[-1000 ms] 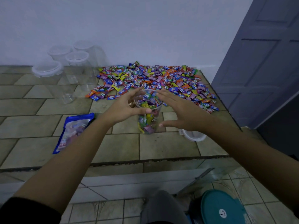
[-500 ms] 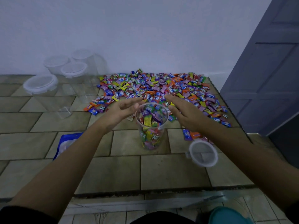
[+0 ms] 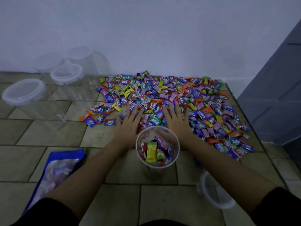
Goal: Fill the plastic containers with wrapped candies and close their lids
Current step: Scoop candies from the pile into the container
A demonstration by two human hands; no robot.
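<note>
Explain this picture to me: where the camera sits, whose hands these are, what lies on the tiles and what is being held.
The camera sits on a person's head, looking forward and down. No machine here: the left hand and right hand lie spread and open on a pile of wrapped candies, holding nothing. Just in front of them stands an open clear container, partly filled. Its loose lid lies by the right forearm. Lidded empty containers stand at far left, and a blue bag lies on the tiled surface.

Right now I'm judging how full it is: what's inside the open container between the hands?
The open container holds wrapped candies, yellow, green and purple on top. The layers below are covered by them. No lid on it.
</note>
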